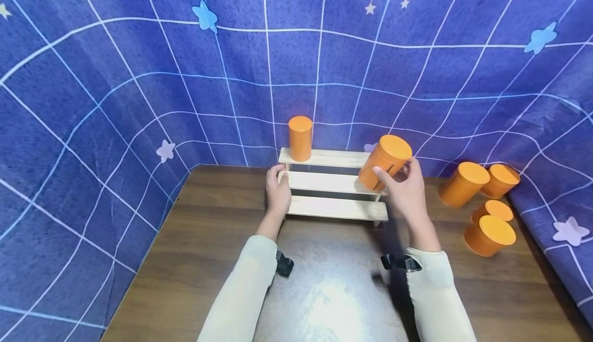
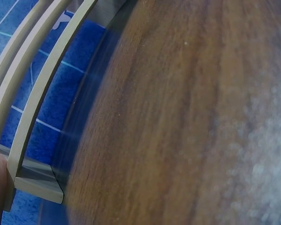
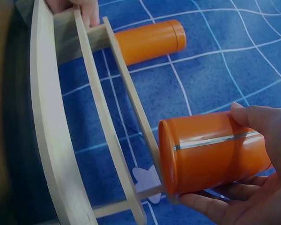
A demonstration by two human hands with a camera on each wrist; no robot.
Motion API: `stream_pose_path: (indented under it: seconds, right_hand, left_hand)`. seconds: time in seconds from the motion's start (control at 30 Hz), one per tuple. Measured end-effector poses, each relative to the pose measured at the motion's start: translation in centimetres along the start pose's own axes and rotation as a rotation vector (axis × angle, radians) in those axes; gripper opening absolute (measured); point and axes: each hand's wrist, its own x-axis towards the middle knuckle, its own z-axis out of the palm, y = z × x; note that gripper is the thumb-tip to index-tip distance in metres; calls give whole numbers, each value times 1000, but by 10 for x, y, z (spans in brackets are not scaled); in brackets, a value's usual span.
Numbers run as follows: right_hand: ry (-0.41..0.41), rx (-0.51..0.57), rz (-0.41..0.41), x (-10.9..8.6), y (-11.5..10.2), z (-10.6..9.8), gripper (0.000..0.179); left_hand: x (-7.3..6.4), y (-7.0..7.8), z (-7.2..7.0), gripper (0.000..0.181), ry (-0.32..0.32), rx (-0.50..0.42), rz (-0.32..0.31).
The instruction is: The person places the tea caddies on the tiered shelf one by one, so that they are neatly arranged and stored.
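Gripping, in the head view, a tilted orange cylindrical canister [image 1: 380, 160] with my right hand [image 1: 408, 191] at the right end of a pale wooden three-tier rack [image 1: 335, 207], my left hand [image 1: 278, 193] clasping its other end, I could topple the rack by catching a tier with the canister. The left wrist view crops my left hand; the right leaves base contact unclear.

— See the left arm [image 1: 241, 290] and right arm [image 1: 437, 295]?
— Yes, stretched forward, well apart.
— And the left hand [image 1: 279, 193]?
— Curled in a grip.
— Gripping with the right hand [image 1: 410, 192] too?
— Yes, with the thumb [image 3: 255, 115] on one side, the fingers [image 3: 208, 206] curled round the other.
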Motion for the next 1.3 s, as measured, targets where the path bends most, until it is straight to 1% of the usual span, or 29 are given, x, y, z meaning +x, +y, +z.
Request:
stream_pose_path:
  seconds: [0.17, 0.33, 0.43, 0.57, 0.73, 0.93, 1.17, 1.3]
  right_hand:
    - [-31, 21, -26, 4, 0, 8, 75]
    - [-72, 69, -48, 7, -2, 14, 78]
    - [-76, 78, -64, 8, -3, 17, 78]
    - [-76, 79, -90, 11, -6, 22, 78]
    - [-110, 72, -104, 16, -8, 30, 79]
    - [-130, 74, -115, 21, -7, 37, 81]
    - [-192, 55, -145, 26, -8, 47, 85]
    - [-212, 36, -168, 30, -6, 52, 84]
  left_hand:
    - [1, 3, 1, 28, 0, -15, 10]
    - [0, 4, 2, 28, -3, -2, 8]
    - [-1, 5, 2, 29, -8, 3, 4]
    - [-1, 4, 2, 28, -5, -2, 4]
    - [-2, 4, 2, 28, 0, -4, 9]
    - [-3, 4, 0, 28, -1, 17, -6]
    - [-2, 4, -1, 28, 6, 13, -8]
    - [-2, 4, 0, 27, 11, 13, -12]
